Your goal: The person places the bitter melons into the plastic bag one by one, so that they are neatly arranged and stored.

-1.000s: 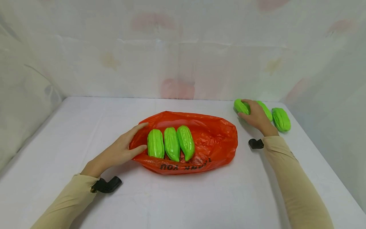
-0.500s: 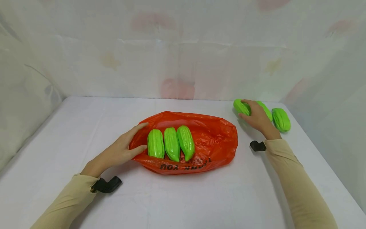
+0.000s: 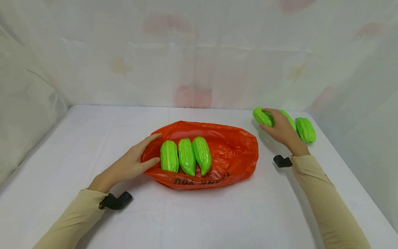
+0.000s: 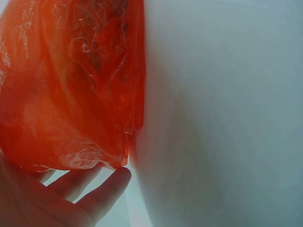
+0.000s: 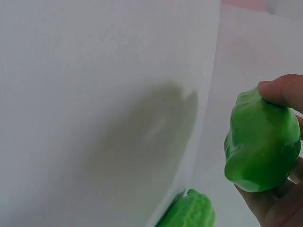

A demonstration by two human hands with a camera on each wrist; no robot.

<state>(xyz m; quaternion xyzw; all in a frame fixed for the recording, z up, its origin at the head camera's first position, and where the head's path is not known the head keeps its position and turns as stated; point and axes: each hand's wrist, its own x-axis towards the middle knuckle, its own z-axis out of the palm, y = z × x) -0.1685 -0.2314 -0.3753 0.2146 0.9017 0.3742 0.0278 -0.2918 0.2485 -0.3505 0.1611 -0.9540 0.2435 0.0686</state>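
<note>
A red plastic bag [image 3: 234, 152] lies on the table with its mouth spread upward. Inside it, toward the left, are three green ribbed bitter melons [image 3: 187, 157] side by side. My left hand [image 3: 132, 162] rests against the bag's left rim, thumb and fingers spread; the left wrist view shows the fingers [image 4: 106, 191] touching the bag's outside. At the far right, my right hand [image 3: 281, 128] holds another bitter melon [image 5: 262, 144] between thumb and fingers. Its shadow falls on the tabletop, apart from it. Part of that melon is hidden by the hand.
Behind the right hand sits a partly covered bitter melon [image 3: 289, 119]. One more bitter melon [image 3: 305, 130] lies near the table's right edge. White cloth covers the table [image 3: 199, 218], and pale patterned curtains [image 3: 217, 52] stand behind and at both sides.
In my right hand the bitter melon has shifted slightly leftward, and the right wrist and forearm have swung a little right and nearer. My left hand and the bag stay put.
</note>
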